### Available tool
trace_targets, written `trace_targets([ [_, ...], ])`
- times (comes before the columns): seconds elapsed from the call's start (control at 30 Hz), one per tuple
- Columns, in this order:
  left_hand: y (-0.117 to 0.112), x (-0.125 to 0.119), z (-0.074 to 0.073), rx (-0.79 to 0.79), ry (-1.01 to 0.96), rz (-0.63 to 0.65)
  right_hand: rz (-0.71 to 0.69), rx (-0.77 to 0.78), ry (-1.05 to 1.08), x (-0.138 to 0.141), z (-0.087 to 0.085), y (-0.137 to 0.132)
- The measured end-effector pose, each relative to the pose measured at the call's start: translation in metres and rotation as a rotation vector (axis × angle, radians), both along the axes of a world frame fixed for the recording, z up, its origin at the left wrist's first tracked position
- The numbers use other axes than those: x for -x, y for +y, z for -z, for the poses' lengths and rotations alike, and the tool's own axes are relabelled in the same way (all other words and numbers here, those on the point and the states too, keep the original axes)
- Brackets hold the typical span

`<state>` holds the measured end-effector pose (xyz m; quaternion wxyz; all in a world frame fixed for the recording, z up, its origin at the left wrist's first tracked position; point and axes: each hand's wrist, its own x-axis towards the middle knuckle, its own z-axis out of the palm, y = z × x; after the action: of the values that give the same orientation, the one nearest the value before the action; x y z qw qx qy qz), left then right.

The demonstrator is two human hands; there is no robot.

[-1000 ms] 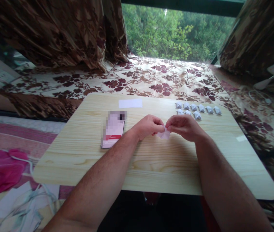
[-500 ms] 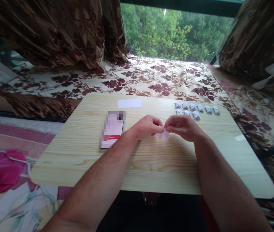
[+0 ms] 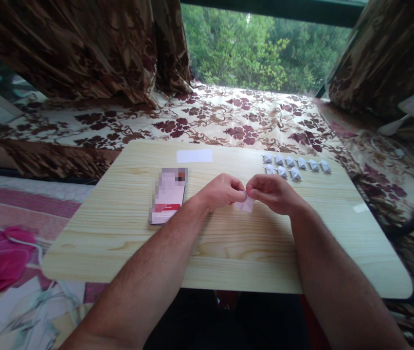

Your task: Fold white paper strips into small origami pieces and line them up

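Note:
Between my hands, above the middle of the wooden table, is a small folded piece of pale paper (image 3: 244, 204). My left hand (image 3: 225, 189) pinches its upper edge from the left. From the right, my right hand (image 3: 270, 192) pinches the same edge, the fingertips of both hands nearly touching. Its lower part hangs below the fingers; the upper part is hidden by them. Beyond my right hand, several small folded paper pieces (image 3: 301, 163) stand in two rows. A white paper strip (image 3: 194, 155) lies flat near the far edge.
A pixelated phone-like slab (image 3: 168, 197) with a red band lies left of my left forearm. The table (image 3: 112, 218) has rounded corners. A small white patch (image 3: 360, 208) is at its right. Pink cloth (image 3: 0, 257), cables and papers lie at lower left; a curtained window is ahead.
The fingertips of my right hand have shifted slightly left along the paper's top edge. The whole view has drifted a little; both hands keep their pinch.

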<state>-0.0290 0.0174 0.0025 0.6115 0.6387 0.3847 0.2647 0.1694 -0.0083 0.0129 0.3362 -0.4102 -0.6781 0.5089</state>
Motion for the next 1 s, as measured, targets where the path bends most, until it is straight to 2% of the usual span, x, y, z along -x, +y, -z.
trace_targets([
  [0.6,0.0017,-0.0029,0.0050,-0.024,0.027,-0.044,0.088,-0.045,-0.043,0.0059,0.0022,-0.0004],
  [1.0,-0.0022,-0.0041,-0.0041,-0.001,0.004,-0.035,0.097,-0.010,0.027,0.0027,0.0023,0.0021],
])
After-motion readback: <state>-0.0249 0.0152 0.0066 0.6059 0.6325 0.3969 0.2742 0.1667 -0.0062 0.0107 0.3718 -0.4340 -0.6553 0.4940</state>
